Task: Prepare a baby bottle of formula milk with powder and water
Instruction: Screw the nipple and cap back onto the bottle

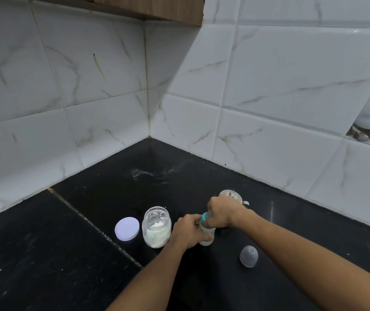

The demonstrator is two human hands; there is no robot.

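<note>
A baby bottle (207, 235) holding milky white liquid stands on the black counter (78, 254). My left hand (187, 232) grips its body. My right hand (223, 213) is curled over its top around the teal ring (204, 217); the teat is hidden under it. Left of the bottle stands an open clear jar (156, 227) with white powder, and its white lid (127, 228) lies flat beside it. The bottle's clear dome cap (248, 256) lies on the counter to the right.
A steel vessel with a lid (231, 195) stands just behind my right hand. Powder is spilled on the counter (143, 173) near the tiled corner. White tiled walls close off the back and right; a wooden cabinet hangs above.
</note>
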